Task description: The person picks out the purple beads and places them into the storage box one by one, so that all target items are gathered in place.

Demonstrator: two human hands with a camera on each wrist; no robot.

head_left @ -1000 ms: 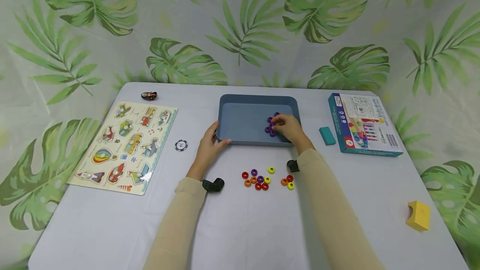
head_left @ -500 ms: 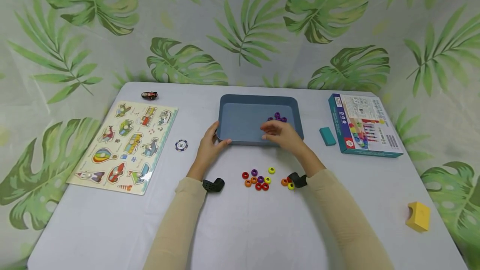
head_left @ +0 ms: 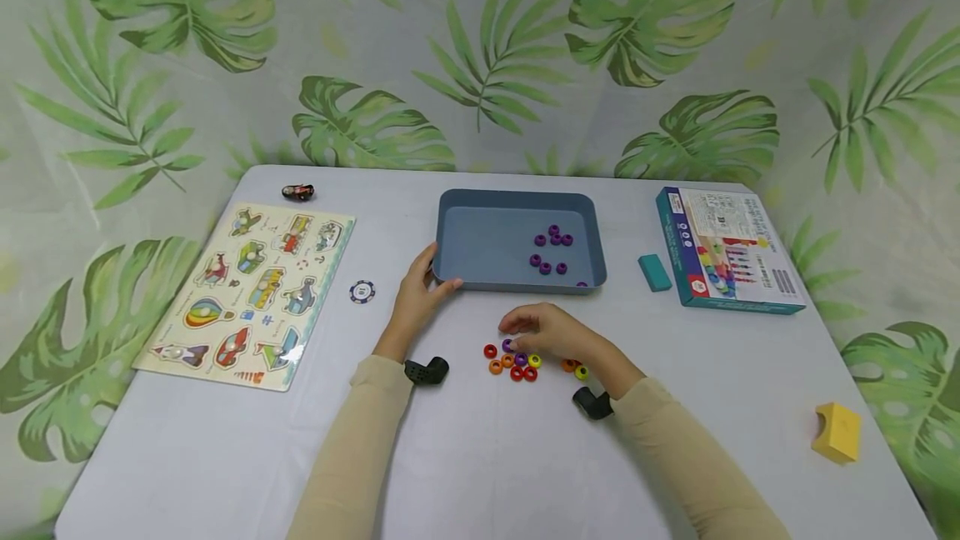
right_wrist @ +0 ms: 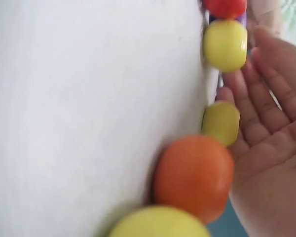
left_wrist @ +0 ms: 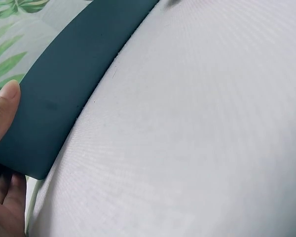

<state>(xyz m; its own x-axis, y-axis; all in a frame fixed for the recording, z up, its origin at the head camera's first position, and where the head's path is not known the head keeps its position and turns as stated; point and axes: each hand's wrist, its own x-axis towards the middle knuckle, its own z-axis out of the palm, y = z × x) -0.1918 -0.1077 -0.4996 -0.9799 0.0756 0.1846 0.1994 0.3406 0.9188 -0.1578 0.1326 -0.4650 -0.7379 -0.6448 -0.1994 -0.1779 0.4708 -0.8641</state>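
Note:
My left hand (head_left: pixel 417 300) holds the near left corner of a blue-grey tray (head_left: pixel 517 287), thumb at the front wall and fingers round the side, as the left wrist view also shows at the tray wall (left_wrist: pixel 64 74). Several purple beads (head_left: pixel 556 240) lie in the tray's right half. Just in front of it, my right hand (head_left: pixel 553 333) hovers low over loose beads, fingertips at a purple bead (head_left: pixel 507 346). Its fingers are loosely bent and apart. Red beads (head_left: pixel 517 373), orange beads (head_left: pixel 496 367) and yellow beads (head_left: pixel 535 361) surround that spot. An orange bead (right_wrist: pixel 195 177) looms large in the right wrist view.
At left lie a picture puzzle board (head_left: pixel 251 298), a poker chip (head_left: pixel 362 292) and a small toy vehicle (head_left: pixel 298 192). To the tray's right are a teal block (head_left: pixel 655 272) and a flat toy box (head_left: pixel 731 248). A yellow arch block (head_left: pixel 837 432) stands near the right edge.
My right hand has left the tray, where the purple beads now lie spread out, and moved toward me to the loose beads. The left hand has stayed at the tray's corner.

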